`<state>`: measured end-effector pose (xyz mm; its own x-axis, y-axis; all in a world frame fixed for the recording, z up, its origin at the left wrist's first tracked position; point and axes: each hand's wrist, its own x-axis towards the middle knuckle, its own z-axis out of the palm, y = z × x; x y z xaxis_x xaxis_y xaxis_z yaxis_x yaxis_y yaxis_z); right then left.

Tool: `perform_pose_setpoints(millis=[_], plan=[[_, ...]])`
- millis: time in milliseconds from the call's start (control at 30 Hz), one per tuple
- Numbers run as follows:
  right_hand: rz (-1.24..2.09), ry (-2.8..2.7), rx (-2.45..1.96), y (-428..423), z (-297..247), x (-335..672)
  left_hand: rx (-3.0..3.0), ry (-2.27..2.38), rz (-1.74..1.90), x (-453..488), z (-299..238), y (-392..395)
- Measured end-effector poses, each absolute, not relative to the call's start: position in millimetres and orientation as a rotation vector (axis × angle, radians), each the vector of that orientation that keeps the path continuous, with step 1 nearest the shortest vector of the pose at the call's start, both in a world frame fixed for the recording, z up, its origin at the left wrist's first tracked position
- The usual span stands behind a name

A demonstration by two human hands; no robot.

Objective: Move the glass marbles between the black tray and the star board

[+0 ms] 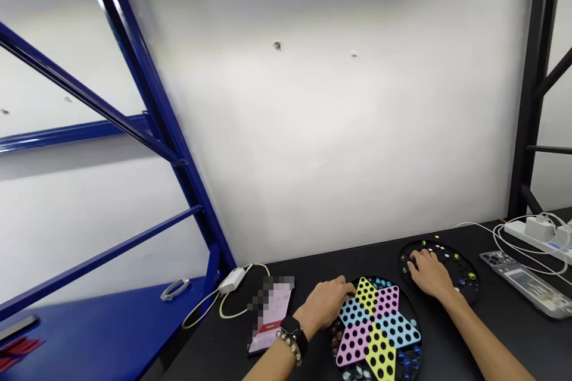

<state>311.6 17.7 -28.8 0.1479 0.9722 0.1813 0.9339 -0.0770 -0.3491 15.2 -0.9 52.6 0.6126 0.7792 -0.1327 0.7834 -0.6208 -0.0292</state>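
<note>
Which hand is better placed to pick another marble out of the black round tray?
The right hand, probably: it already rests on the black tray among the marbles, while the left hand sits at the star board.

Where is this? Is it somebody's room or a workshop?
Probably a workroom or storeroom, not a bedroom. A blue metal rack stands against a bare white wall, and the black table holds a power strip, a phone and a star game board.
</note>
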Motion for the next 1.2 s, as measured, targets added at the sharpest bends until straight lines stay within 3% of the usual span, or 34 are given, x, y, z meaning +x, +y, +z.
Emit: perform_pose_setpoints(millis=[767,1067,1133,1200], plan=[[0.301,-1.751,-1.951,10.1,-25.2,297.5,3.126,1.129,-0.183,15.4,32.2,32.1],[0.176,-1.511,-1.767,11.3,-16.7,286.0,2.971,1.377,0.251,16.6,43.4,30.5],[0.317,-1.407,-1.588,11.6,-11.5,273.7,2.901,1.48,0.407,31.4,51.6,31.3],[0.675,-1.291,-1.353,11.2,-7.7,257.8,2.847,1.516,0.532,56.5,58.4,32.0]])
